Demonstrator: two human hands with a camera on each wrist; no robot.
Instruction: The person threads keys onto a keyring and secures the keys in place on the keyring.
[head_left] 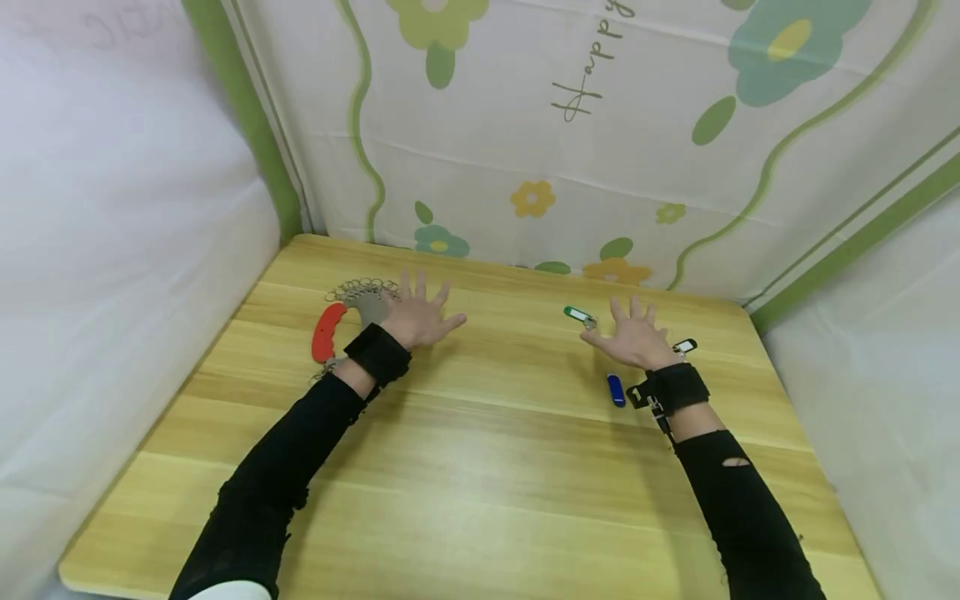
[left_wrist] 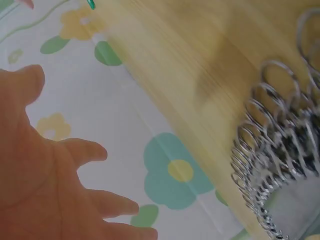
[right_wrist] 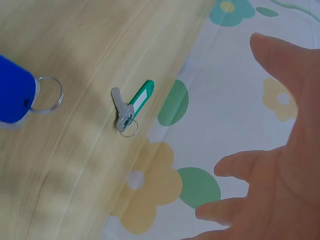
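Observation:
My left hand (head_left: 417,320) is held with fingers spread above a flat metal holder with a red grip (head_left: 327,332), partly covering it. Many small wire rings (left_wrist: 280,130) line the holder's edge in the left wrist view. Over on the right, my right hand (head_left: 633,337) also has its fingers spread and holds nothing. Around it lie a green key tag (head_left: 577,314) with a silver key (right_wrist: 121,110), a blue key tag (head_left: 616,390) with a split ring (right_wrist: 50,95), and a black key tag (head_left: 686,345), partly hidden by the hand.
Everything lies on a light wooden table (head_left: 465,500). A white flowered curtain (head_left: 480,150) hangs along the back edge. White fabric walls (head_left: 112,250) stand at the left and right sides.

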